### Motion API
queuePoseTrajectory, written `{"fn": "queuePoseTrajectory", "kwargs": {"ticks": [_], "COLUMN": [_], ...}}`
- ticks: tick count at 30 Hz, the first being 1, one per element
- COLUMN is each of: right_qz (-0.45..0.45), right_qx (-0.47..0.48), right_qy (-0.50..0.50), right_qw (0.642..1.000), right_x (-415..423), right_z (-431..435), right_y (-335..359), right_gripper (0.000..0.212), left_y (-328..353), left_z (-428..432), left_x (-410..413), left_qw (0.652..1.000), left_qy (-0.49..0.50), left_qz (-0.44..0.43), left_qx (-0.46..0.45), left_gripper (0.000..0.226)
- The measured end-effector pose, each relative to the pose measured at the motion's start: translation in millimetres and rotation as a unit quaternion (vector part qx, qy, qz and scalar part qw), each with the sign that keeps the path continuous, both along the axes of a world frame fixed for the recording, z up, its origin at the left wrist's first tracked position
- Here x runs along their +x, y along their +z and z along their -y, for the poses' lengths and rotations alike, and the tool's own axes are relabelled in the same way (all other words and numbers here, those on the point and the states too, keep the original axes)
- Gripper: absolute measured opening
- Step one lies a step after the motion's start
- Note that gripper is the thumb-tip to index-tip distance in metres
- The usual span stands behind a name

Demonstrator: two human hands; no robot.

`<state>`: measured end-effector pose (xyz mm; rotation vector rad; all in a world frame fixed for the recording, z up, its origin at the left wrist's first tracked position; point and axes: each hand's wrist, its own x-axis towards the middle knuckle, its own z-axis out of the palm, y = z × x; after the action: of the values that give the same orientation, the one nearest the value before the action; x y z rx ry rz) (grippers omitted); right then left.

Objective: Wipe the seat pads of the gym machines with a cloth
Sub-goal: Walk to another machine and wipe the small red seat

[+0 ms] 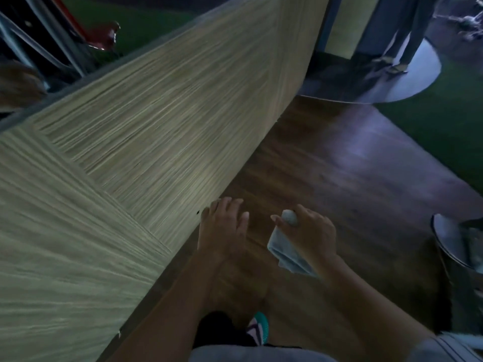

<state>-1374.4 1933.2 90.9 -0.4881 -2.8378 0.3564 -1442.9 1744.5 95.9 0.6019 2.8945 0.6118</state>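
Observation:
My right hand [311, 231] grips a pale blue-grey cloth [287, 250]; a bunched end pokes out above the fingers and the rest hangs down below the hand. My left hand [224, 226] is held out beside it with straight, spread fingers, holding nothing, close to the lower edge of a light wood-grain panel [130, 142]. No seat pad is plainly in view. Both hands hover over a dark wooden floor [326, 163].
The tall wood-grain panel fills the left half. A red and black machine frame [65, 35] stands behind it at top left. A person's legs [400, 35] stand on a round pale platform [413, 82] at top right. A dark bin [460, 257] sits at right. My shoe [257, 327] shows below.

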Motion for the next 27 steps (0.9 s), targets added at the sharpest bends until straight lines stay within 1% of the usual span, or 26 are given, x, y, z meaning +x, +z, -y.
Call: {"fn": "queuePoseTrajectory", "kwargs": {"ticks": [3, 6, 9, 14, 16, 18, 20, 22, 25, 27], "right_qz": [0.006, 0.006, -0.005, -0.010, -0.004, 0.010, 0.015, 0.012, 0.022, 0.019], "right_qx": [-0.017, -0.023, -0.030, -0.035, -0.070, -0.100, -0.100, -0.094, -0.077, -0.082], "right_qy": [-0.007, -0.011, -0.046, -0.128, -0.161, -0.193, -0.226, -0.249, -0.274, -0.287], "right_qw": [1.000, 1.000, 0.998, 0.991, 0.985, 0.976, 0.969, 0.964, 0.958, 0.954], "right_x": [-59, -120, -187, -288, -321, -345, -366, -386, -409, -425], "right_z": [-23, -51, -82, -142, -174, -208, -242, -282, -349, -399], "right_y": [-3, -12, -18, -13, -11, -11, -13, -18, -23, -21], "right_gripper": [0.048, 0.051, 0.046, 0.048, 0.048, 0.047, 0.047, 0.045, 0.044, 0.041], "left_y": [-3, -12, -17, -7, -4, -3, -6, -12, -24, -27], "left_z": [-26, -57, -98, -178, -218, -260, -303, -350, -425, -478], "left_x": [-63, -136, -215, -333, -376, -408, -435, -460, -494, -515], "left_qw": [1.000, 0.999, 0.997, 0.987, 0.983, 0.978, 0.972, 0.965, 0.958, 0.954], "left_qy": [-0.012, -0.031, -0.075, -0.154, -0.181, -0.208, -0.235, -0.261, -0.283, -0.295], "left_qz": [0.005, 0.002, 0.003, 0.004, 0.012, 0.018, 0.015, 0.027, 0.029, 0.039], "left_qx": [-0.006, -0.011, -0.017, -0.035, -0.031, -0.022, -0.006, -0.011, -0.017, -0.026], "left_gripper": [0.046, 0.057, 0.066, 0.059, 0.059, 0.063, 0.071, 0.077, 0.073, 0.063]}}
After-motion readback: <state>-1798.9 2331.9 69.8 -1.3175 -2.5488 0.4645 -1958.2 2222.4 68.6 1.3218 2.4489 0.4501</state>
